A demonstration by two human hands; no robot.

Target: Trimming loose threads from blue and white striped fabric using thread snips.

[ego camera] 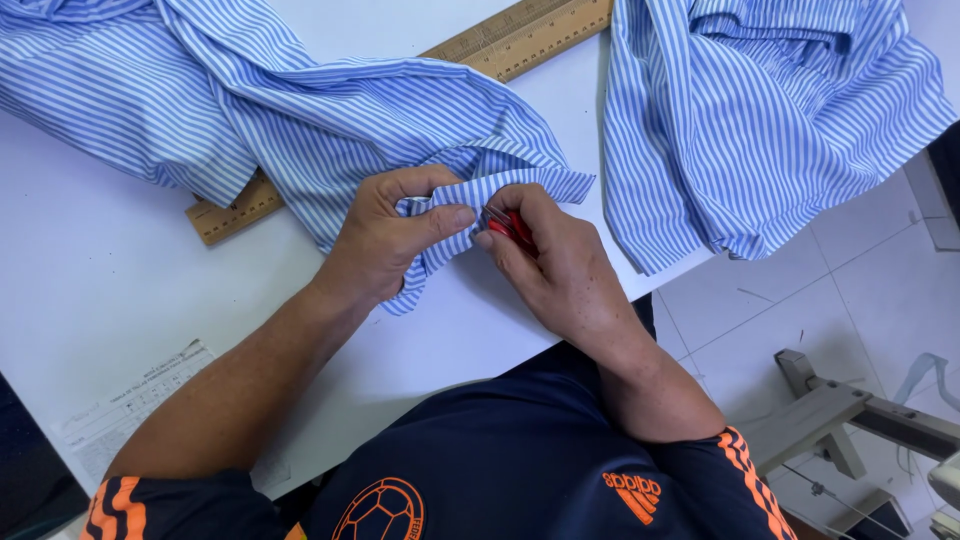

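Observation:
A blue-and-white striped garment [330,110] lies bunched across the white table [90,280]. My left hand [385,240] pinches a narrow folded edge of this striped cloth between thumb and fingers. Right beside it, my right hand [555,265] grips a small red tool [512,228] whose tip meets the same edge of cloth. Most of the red tool is hidden inside my fingers, so its kind is unclear.
A long wooden ruler [500,40] runs diagonally under the cloth from upper right to left. A second striped piece [760,120] hangs over the table's right edge. A printed paper sheet [130,400] lies at the lower left. A metal frame [850,420] stands on the tiled floor.

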